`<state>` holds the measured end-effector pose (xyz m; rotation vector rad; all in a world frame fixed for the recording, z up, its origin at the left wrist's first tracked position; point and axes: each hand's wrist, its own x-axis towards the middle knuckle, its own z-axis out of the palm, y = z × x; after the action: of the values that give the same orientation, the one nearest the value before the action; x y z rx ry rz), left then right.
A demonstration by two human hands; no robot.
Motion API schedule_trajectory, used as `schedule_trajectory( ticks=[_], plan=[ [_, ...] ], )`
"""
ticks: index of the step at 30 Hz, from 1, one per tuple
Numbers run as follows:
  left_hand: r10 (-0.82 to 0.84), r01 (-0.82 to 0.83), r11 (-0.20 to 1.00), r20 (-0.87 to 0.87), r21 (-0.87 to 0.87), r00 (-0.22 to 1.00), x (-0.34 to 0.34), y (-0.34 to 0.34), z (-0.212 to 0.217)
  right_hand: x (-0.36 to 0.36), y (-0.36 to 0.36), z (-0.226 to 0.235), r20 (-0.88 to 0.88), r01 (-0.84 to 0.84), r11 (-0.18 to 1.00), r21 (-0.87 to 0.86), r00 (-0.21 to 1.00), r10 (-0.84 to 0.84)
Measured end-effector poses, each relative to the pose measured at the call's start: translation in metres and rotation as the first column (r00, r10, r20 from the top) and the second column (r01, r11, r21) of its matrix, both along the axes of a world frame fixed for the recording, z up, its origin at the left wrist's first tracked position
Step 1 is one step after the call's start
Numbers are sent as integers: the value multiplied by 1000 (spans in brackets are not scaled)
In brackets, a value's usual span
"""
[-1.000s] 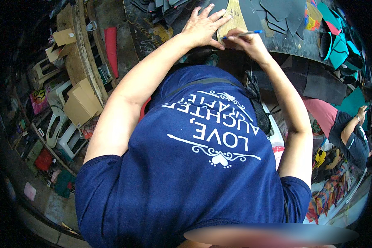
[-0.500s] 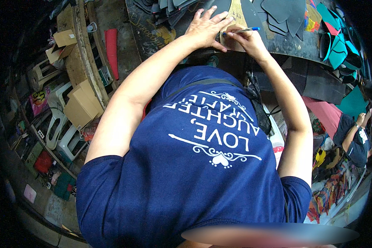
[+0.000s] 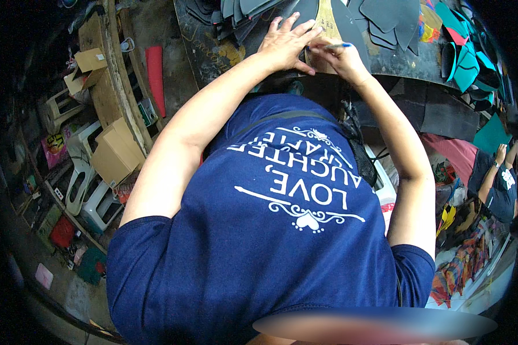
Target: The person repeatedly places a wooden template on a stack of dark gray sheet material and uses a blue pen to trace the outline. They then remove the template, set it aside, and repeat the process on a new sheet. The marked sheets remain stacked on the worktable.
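At the table's near edge, my left hand [image 3: 285,45] lies with fingers spread, pressing down beside a tan, flared flat piece [image 3: 326,22], perhaps a pattern. A dark grey sheet [image 3: 346,24] shows beside the tan piece. My right hand [image 3: 349,61] is closed around a pen [image 3: 345,45] with a blue end, close to my left fingertips. Motion blurs the pen and these fingers, and its tip is hidden.
Dark cut pieces [image 3: 383,16] lie stacked on the right of the black table [image 3: 423,68], more [image 3: 247,7] at the far left. Teal pieces [image 3: 469,69] heap at the right edge. Cardboard boxes [image 3: 116,150] stand left, by a wooden bench [image 3: 101,86]. Another person [image 3: 501,190] is at right.
My right hand has shifted slightly and the pen has tilted, its blue end moving a little left and down. My left hand stays nearly in place.
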<state>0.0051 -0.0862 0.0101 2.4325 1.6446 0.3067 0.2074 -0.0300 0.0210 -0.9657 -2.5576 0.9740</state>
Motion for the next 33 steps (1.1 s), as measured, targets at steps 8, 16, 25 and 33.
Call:
schedule_trajectory(
  ticks=[8,16,25,33],
  plan=[
    [-9,6,999,-48,-52,999,1,1,1,4,1,-9,-239,150,786,-600,904,-355],
    [-6,5,999,-15,-37,1000,1,1,0,4,-4,-7,-242,164,766,-622,890,-386],
    [-5,4,998,-20,-56,1000,1,2,2,3,-3,-3,-238,111,585,-804,840,-487],
    [-15,18,998,46,-52,999,0,2,-2,-1,3,14,71,-272,943,190,962,263]
  ],
)
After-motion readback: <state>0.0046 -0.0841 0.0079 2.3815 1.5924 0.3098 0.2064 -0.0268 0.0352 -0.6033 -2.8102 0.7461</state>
